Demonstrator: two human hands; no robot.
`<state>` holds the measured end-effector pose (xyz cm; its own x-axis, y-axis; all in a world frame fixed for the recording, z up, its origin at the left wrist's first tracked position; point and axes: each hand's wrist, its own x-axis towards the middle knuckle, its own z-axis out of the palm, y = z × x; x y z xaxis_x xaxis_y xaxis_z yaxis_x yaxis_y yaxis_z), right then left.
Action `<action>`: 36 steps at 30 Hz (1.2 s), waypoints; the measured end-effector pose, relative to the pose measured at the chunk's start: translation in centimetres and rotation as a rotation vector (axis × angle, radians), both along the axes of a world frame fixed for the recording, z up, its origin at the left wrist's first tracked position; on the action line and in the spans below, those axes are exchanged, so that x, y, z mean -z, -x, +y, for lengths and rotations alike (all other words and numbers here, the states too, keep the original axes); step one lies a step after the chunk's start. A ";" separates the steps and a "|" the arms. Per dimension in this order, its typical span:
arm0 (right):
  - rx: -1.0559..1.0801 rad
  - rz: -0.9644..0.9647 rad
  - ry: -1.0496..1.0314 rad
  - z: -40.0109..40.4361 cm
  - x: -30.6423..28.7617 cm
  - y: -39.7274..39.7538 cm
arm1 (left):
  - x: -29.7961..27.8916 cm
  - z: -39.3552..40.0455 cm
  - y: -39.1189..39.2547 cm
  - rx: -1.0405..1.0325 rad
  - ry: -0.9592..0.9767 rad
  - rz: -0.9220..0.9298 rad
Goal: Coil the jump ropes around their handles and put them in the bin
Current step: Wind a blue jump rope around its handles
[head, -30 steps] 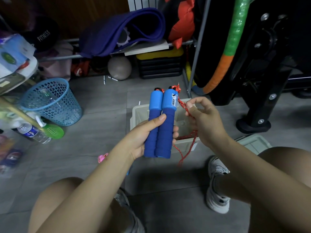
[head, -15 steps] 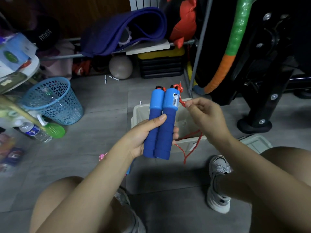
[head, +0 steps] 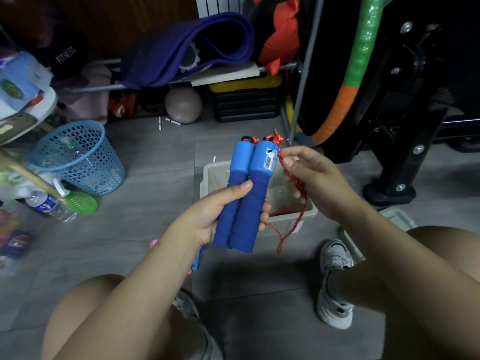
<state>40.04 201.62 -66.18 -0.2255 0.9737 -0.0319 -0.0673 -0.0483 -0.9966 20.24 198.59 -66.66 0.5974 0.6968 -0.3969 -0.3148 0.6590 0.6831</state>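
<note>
The left hand point(head: 220, 214) is gripping both upright blue handles point(head: 246, 196); the right hand point(head: 311, 183) is pinching the red rope point(head: 298, 193) just beside their tops, above the bin point(head: 293, 224).

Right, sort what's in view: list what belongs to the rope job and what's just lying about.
Job:
blue handles, gripped by the left hand
red rope, pinched by the right hand
beige bin

Lying about:
blue mesh basket
water bottle
grey ball
purple mat
</note>
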 end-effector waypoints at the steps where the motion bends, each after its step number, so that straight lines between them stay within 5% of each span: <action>1: 0.005 -0.020 -0.035 0.0 0.0 0.0 | -0.1 0.0 0.0 0.008 -0.005 -0.009; 8: 0.153 -0.190 -0.193 0.4 -0.1 -0.4 | 0.0 -0.3 0.2 0.054 -0.003 -0.008; 14: -0.021 0.248 0.145 0.4 -0.2 0.1 | 0.0 -0.4 0.1 0.083 -0.015 -0.005; 19: 0.074 0.468 0.302 0.5 -0.2 0.2 | -0.1 -0.3 0.0 0.077 -0.016 -0.029; 30: 0.199 0.061 0.047 0.3 0.0 0.0 | -0.3 -0.4 0.4 0.067 -0.013 -0.052; 36: 0.100 -0.105 -0.070 -0.1 -0.4 -0.2 | -0.4 -0.4 0.5 0.064 -0.032 -0.066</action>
<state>40.27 201.51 -65.79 -0.1266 0.9918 0.0184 0.0368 0.0232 -0.9991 19.72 198.15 -66.27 0.6651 0.6682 -0.3334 -0.3179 0.6573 0.6833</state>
